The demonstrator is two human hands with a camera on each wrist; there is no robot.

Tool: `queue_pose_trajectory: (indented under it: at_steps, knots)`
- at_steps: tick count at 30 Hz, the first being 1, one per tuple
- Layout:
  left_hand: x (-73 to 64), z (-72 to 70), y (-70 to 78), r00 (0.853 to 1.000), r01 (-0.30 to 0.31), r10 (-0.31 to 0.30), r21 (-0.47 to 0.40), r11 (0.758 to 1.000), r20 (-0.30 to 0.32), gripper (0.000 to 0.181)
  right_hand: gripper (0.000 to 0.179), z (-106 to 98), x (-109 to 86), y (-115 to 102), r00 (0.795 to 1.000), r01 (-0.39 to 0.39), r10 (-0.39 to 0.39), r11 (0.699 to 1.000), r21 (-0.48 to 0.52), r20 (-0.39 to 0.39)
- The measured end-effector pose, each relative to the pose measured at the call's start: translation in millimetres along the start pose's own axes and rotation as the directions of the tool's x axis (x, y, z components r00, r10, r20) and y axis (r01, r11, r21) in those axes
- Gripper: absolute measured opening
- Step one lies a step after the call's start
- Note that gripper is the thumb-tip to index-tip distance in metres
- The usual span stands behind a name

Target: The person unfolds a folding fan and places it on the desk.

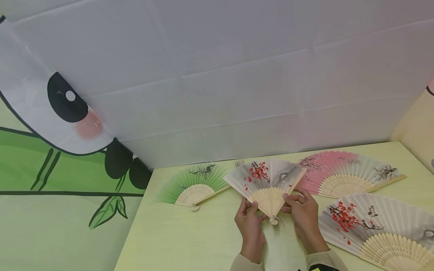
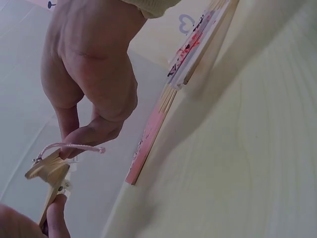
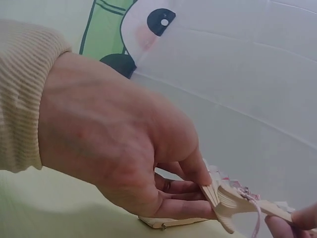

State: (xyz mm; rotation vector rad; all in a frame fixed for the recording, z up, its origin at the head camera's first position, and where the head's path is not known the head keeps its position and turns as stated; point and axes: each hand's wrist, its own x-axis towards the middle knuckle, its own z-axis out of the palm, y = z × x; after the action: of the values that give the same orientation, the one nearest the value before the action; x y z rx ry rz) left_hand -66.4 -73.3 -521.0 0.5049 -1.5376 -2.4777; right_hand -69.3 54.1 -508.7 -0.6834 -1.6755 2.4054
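Between both hands a folding fan (image 1: pixel 268 180) is spread partway and held up off the table. Its leaf is white and grey with red blossoms, on pale wooden ribs. My left hand (image 1: pixel 251 227) pinches the outer rib on the left side. On the other side my right hand (image 1: pixel 303 216) pinches the right outer rib between thumb and fingers. The narrow pivot end points down toward me, and a thin pink cord (image 2: pixel 74 146) hangs from it. In the right wrist view, the right hand (image 3: pixel 129 134) grips the ribs near the pivot.
On the pale table (image 1: pixel 176 241) lie a spread green fan (image 1: pixel 190 184) at left, a pink and white fan (image 1: pixel 349 173) behind at right, and a larger white fan with red blossoms (image 1: pixel 376 226) at front right. A pale cloth wall (image 1: pixel 220 94) rises behind the table.
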Motion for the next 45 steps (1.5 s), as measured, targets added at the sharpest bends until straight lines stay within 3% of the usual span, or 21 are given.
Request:
queue_pose_trajectory:
  at_steps: [13, 25, 33, 45]
  knots:
    - [2.0, -2.2, 0.9, 0.995, -0.035, 0.031, -0.034, 0.999, -0.093, 0.060, 0.030, 5.1, -4.0, 6.3, 0.998, 0.009, -0.001, 0.992, 0.126, -0.059]
    - [3.9, -6.6, 12.6, 0.988, -0.060, 0.053, -0.038, 0.998, -0.147, 0.066, 0.030, 17.8, -10.6, 7.6, 0.996, 0.009, 0.008, 0.979, 0.201, -0.083]
    - [9.7, -18.2, 25.5, 0.976, -0.071, 0.064, -0.029, 0.997, -0.207, 0.066, 0.034, 34.9, -20.2, 11.6, 0.997, 0.001, 0.019, 0.968, 0.252, -0.077]
    - [22.6, -46.5, 50.8, 0.952, -0.096, 0.079, -0.042, 0.994, -0.296, 0.067, 0.034, 77.7, -36.9, 25.8, 0.999, 0.004, 0.014, 0.944, 0.331, -0.050]
